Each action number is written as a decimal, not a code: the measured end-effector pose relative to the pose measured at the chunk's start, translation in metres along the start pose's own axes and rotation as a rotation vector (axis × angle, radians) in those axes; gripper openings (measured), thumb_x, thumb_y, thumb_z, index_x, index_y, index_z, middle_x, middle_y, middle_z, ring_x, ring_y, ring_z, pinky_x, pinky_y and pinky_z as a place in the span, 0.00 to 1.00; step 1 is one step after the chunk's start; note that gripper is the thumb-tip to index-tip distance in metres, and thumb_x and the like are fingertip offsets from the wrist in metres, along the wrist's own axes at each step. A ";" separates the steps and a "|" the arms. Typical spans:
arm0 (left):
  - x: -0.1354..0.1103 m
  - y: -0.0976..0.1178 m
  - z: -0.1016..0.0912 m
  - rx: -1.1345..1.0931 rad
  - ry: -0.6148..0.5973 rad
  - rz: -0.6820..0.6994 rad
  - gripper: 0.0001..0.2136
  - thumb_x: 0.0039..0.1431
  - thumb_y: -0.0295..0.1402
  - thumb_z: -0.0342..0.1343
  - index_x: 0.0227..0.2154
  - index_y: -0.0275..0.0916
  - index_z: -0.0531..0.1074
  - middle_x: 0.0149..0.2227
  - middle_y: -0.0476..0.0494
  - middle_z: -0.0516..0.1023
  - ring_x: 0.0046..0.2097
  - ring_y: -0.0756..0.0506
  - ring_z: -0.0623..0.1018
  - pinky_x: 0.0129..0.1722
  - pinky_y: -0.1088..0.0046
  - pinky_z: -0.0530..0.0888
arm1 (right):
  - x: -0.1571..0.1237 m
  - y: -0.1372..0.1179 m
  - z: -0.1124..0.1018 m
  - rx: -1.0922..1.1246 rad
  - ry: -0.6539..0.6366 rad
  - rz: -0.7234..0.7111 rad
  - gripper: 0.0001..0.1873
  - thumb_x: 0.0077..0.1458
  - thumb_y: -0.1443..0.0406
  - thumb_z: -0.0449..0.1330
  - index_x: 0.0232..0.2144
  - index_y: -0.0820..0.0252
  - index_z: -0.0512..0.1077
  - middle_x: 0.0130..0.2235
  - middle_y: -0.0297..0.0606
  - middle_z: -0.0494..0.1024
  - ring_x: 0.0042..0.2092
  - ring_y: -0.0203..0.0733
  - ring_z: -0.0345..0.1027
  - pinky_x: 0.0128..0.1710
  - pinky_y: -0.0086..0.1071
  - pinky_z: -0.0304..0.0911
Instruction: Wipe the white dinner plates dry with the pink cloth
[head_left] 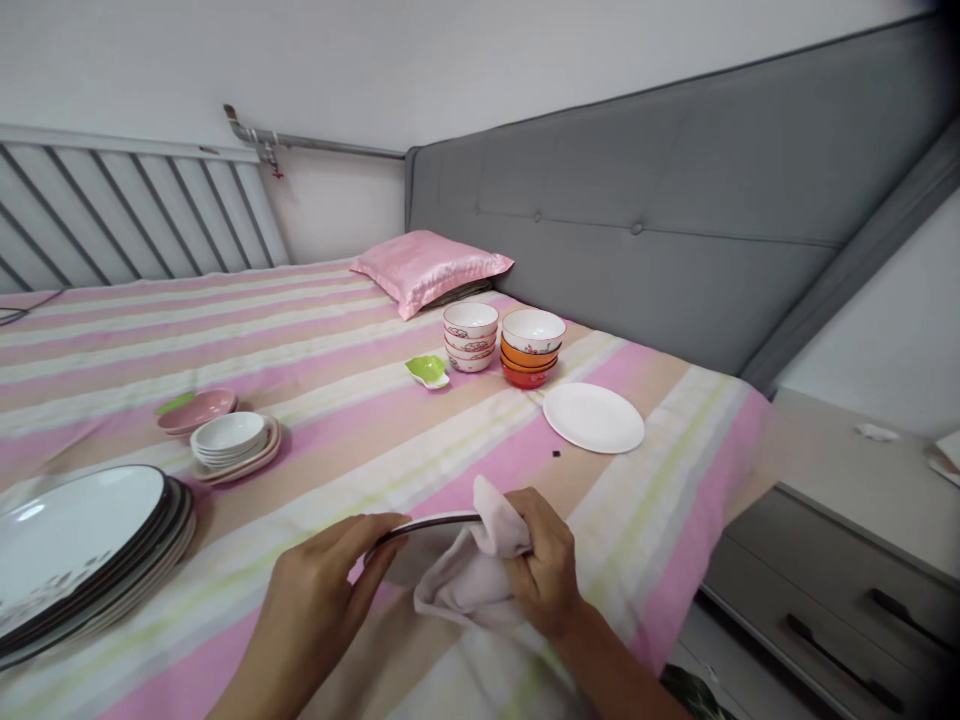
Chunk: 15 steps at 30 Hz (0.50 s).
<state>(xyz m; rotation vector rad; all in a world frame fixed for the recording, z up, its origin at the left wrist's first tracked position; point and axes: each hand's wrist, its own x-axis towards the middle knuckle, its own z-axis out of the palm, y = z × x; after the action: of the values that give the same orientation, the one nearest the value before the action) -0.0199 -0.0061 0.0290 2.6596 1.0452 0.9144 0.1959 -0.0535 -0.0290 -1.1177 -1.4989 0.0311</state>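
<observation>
Over the near part of the striped bedspread, a dark-rimmed plate is held tilted between both hands. The left hand pinches its rim between thumb and fingers. The right hand has its fingers closed on a pale pink cloth, wrapped over the rim. Stacked plates lie at left; a white plate lies beyond the right hand, near stacked bowls.

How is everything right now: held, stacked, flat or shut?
Held plate: tilted
Cloth: bunched against held plate
Left hand: gripping held plate
Right hand: gripping cloth
Bowls: two stacks
Leaf dish: facing up
White plate: lying flat
Small dishes: stacked
Big plates: stacked
Drawers: shut
</observation>
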 end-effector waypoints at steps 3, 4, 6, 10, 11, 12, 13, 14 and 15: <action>-0.001 -0.004 -0.002 0.029 0.002 -0.027 0.06 0.60 0.35 0.52 0.39 0.46 0.70 0.33 0.54 0.78 0.30 0.52 0.77 0.27 0.82 0.72 | -0.002 0.002 0.001 -0.033 -0.015 0.076 0.05 0.51 0.72 0.49 0.30 0.59 0.63 0.27 0.34 0.65 0.29 0.38 0.61 0.28 0.30 0.56; -0.001 -0.005 -0.002 0.039 0.004 -0.038 0.06 0.60 0.36 0.52 0.39 0.46 0.70 0.32 0.55 0.78 0.29 0.53 0.77 0.26 0.82 0.72 | -0.002 0.003 0.002 -0.035 -0.027 0.109 0.05 0.51 0.71 0.50 0.30 0.59 0.64 0.27 0.34 0.65 0.29 0.38 0.61 0.28 0.30 0.57; -0.002 -0.007 -0.003 0.057 0.007 -0.052 0.06 0.60 0.36 0.51 0.39 0.45 0.70 0.31 0.55 0.79 0.27 0.53 0.76 0.24 0.82 0.70 | -0.004 0.004 0.002 -0.022 -0.057 0.169 0.05 0.53 0.69 0.51 0.34 0.59 0.65 0.28 0.34 0.68 0.30 0.37 0.64 0.29 0.30 0.60; -0.003 -0.008 -0.004 0.067 0.004 -0.045 0.06 0.60 0.36 0.51 0.38 0.45 0.71 0.31 0.55 0.79 0.27 0.53 0.76 0.23 0.82 0.69 | -0.006 0.006 0.003 -0.006 0.021 0.190 0.21 0.54 0.66 0.54 0.50 0.59 0.59 0.40 0.40 0.73 0.38 0.40 0.69 0.36 0.31 0.66; -0.003 -0.008 -0.005 0.061 0.004 -0.036 0.06 0.60 0.36 0.51 0.38 0.46 0.71 0.31 0.55 0.79 0.27 0.53 0.77 0.24 0.82 0.69 | -0.006 0.007 0.003 -0.011 0.067 0.158 0.24 0.54 0.66 0.55 0.53 0.59 0.57 0.42 0.42 0.72 0.41 0.41 0.69 0.37 0.32 0.66; -0.002 -0.007 -0.005 0.054 0.004 -0.025 0.06 0.60 0.36 0.51 0.38 0.46 0.70 0.32 0.55 0.78 0.28 0.53 0.77 0.25 0.82 0.70 | -0.006 0.007 0.003 -0.015 0.110 0.111 0.26 0.54 0.65 0.55 0.55 0.59 0.55 0.44 0.44 0.71 0.43 0.42 0.68 0.38 0.34 0.67; -0.002 -0.006 -0.005 0.049 0.004 -0.015 0.05 0.61 0.36 0.51 0.38 0.46 0.70 0.32 0.55 0.78 0.28 0.53 0.77 0.26 0.82 0.70 | -0.005 0.007 0.003 -0.019 0.144 0.055 0.26 0.55 0.64 0.55 0.55 0.59 0.54 0.46 0.46 0.70 0.45 0.44 0.67 0.39 0.35 0.67; -0.002 -0.005 -0.005 0.046 0.002 -0.006 0.05 0.61 0.35 0.51 0.38 0.46 0.70 0.32 0.55 0.78 0.28 0.53 0.77 0.26 0.82 0.69 | -0.004 0.007 0.003 -0.021 0.169 -0.006 0.26 0.56 0.64 0.54 0.55 0.59 0.54 0.47 0.47 0.69 0.47 0.45 0.66 0.40 0.37 0.67; -0.002 -0.005 -0.005 0.047 0.002 0.000 0.05 0.61 0.35 0.51 0.38 0.46 0.70 0.32 0.55 0.78 0.28 0.53 0.77 0.26 0.81 0.69 | -0.003 0.006 0.003 -0.023 0.190 -0.064 0.25 0.56 0.65 0.54 0.55 0.58 0.54 0.48 0.47 0.68 0.48 0.45 0.65 0.41 0.39 0.67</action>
<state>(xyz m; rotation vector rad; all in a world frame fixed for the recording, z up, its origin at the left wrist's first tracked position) -0.0269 -0.0045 0.0308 2.6972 1.0806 0.9035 0.1966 -0.0501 -0.0356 -1.0596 -1.3665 -0.1330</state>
